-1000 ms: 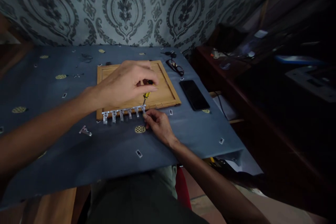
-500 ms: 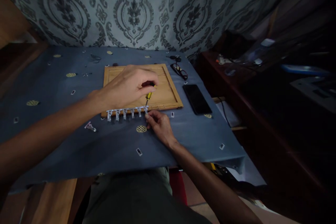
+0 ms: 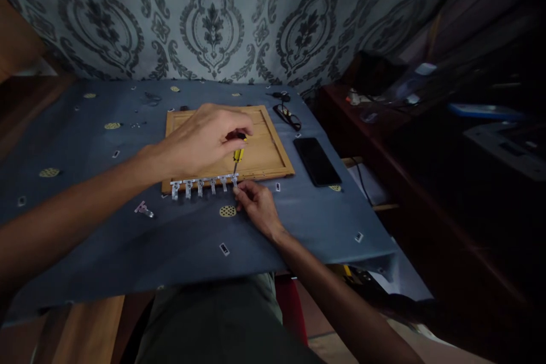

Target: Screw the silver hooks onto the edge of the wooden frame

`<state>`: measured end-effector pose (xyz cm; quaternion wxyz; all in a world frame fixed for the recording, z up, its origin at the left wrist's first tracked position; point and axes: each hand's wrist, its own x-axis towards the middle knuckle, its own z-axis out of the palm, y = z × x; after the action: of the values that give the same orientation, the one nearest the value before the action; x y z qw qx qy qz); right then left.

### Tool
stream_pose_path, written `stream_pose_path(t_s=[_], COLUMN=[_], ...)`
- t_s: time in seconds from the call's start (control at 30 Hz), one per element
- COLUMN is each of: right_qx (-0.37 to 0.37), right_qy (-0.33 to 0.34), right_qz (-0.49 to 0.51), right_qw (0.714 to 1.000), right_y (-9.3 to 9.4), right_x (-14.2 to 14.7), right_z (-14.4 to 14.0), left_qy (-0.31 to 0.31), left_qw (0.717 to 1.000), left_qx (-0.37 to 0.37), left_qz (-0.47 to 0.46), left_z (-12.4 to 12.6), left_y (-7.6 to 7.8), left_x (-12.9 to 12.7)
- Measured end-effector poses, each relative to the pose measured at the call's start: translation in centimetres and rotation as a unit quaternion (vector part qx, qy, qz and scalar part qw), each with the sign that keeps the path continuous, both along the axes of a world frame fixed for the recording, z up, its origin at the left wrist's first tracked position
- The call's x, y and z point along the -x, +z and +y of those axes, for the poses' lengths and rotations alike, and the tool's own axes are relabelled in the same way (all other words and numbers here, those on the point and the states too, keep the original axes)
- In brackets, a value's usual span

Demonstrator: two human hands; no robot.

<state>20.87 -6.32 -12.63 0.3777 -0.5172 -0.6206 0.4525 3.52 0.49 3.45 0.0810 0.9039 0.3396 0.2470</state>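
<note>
Little has shifted since half a second ago — the view drifts slightly left, both hands stay where they were. Left hand (image 3: 200,139) reaches across from the left, fingers pressed together around a small screwdriver (image 3: 237,158) with a yellow-and-black handle, held near upright. Its tip sits at the rightmost of a row of small metal brackets (image 3: 200,185) lined up along the near edge of a wooden frame panel (image 3: 267,151). Right hand (image 3: 256,205) rests on the blue tablecloth (image 3: 170,239) just below that edge, fingertips pinching the last bracket in the row to steady it; thumb and forefinger closed on it, the rest curled.

Progress, judged from the layout: six brackets stand along the frame edge, and the driver is on the sixth — whether the other five are already screwed down is too small to tell. One loose bracket (image 3: 143,209) lies apart on the cloth to the left, so at least that one looks left over or unfitted. Tiny bits scattered on the cloth may be screws, unclear.

Around: a dark phone (image 3: 315,160) lies right of the frame, eyeglasses (image 3: 288,116) behind it near the patterned wall.
</note>
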Motion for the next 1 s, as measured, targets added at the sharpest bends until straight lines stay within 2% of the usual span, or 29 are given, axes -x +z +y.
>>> stream_pose_path(t_s=[0.23, 0.4, 0.53, 0.77, 1.0], right_qx=[0.000, 0.005, -0.005, 0.000, 0.000], right_qy=[0.003, 0.007, 0.011, 0.009, 0.009], right_qz=[0.006, 0.020, 0.019, 0.013, 0.013], right_qw=[1.000, 1.000, 1.000, 1.000, 1.000], right_y=[0.01, -0.11, -0.28, -0.42, -0.40], right_x=[-0.02, 0.00, 0.02, -0.02, -0.01], right_z=[0.12, 0.21, 0.25, 0.30, 0.28], left_qy=[-0.005, -0.010, 0.016, 0.016, 0.044], left_qw=[0.999, 1.000, 1.000, 0.999, 0.999], left_qx=[-0.016, -0.002, 0.005, -0.039, 0.011], left_qz=[-0.036, -0.012, 0.003, 0.011, 0.004], left_z=[-0.11, -0.50, -0.76, -0.77, -0.94], left_y=[-0.75, -0.34, -0.22, -0.68, -0.25], left_x=[0.53, 0.74, 0.73, 0.45, 0.29])
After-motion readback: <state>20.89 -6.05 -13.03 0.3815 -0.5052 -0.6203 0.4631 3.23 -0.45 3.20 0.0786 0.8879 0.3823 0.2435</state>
